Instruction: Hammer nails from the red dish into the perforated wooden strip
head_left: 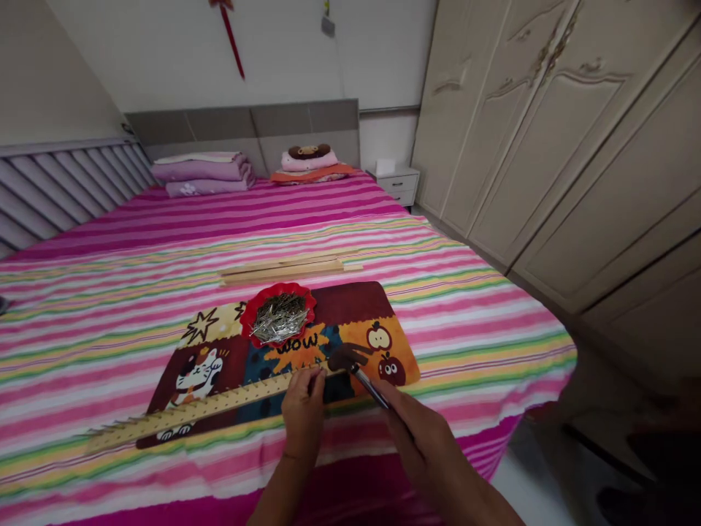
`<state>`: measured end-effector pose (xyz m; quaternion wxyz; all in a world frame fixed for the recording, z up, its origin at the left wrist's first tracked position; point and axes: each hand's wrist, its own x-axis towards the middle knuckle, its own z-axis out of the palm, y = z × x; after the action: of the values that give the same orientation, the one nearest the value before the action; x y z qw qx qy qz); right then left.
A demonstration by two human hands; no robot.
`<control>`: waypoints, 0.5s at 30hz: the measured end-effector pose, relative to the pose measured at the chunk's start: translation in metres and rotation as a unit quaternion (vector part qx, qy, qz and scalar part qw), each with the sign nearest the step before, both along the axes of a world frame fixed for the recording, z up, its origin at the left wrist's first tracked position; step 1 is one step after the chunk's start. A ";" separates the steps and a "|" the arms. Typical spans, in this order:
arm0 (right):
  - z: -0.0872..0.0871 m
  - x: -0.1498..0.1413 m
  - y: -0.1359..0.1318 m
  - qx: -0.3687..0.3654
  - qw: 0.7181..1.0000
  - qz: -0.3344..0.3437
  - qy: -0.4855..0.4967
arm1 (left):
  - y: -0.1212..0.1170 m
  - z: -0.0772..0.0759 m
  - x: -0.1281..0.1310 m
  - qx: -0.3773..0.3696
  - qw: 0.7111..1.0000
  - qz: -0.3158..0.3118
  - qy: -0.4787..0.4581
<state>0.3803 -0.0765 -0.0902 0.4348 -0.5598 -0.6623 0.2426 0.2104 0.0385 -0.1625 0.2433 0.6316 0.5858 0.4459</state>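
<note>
My left hand (304, 406) is closed over a long pale wooden strip (219, 402) near its right end. Whether its fingertips also pinch a nail cannot be made out. Rows of thin nails stick up along the strip to the left of that hand. In my right hand (424, 438) is the handle of a hammer (372, 386). Its dark head, blurred, is over the strip's right end, just right of my left fingertips. A red scalloped bowl (246, 321) full of loose nails (279, 319) sits beyond the strip.
Under the strip and bowl lies a patterned mat (355, 299) on a bed with a striped cover (471, 292). More wooden strips (285, 269) lie behind the bowl. Folded bedding (202, 174) is by the headboard. Wardrobes (548, 146) line the right side.
</note>
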 end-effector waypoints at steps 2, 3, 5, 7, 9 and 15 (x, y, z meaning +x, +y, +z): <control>0.006 -0.004 0.010 0.001 0.999 0.011 -0.035 | 0.001 -0.002 -0.002 0.007 1.000 -0.006 0.002; 0.008 -0.007 0.013 -0.004 0.999 0.015 -0.049 | 0.002 -0.004 -0.003 0.011 1.000 -0.011 0.003; 0.014 -0.012 0.018 -0.008 0.997 0.020 -0.072 | 0.003 -0.005 -0.005 0.019 1.000 -0.019 0.004; 0.017 -0.017 0.023 -0.009 0.995 0.019 -0.095 | 0.003 -0.007 -0.006 0.029 0.999 -0.025 0.006; 0.017 -0.020 0.026 -0.029 0.991 0.021 -0.126 | 0.003 -0.008 -0.006 0.038 0.999 -0.030 0.009; 0.014 -0.018 0.019 -0.069 0.987 0.036 -0.138 | 0.001 -0.009 -0.008 0.049 0.998 -0.029 0.029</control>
<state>0.3624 -0.0575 -0.0758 0.2899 -0.5925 -0.7175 0.2238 0.2026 0.0399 -0.1720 0.2082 0.6721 0.5512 0.4485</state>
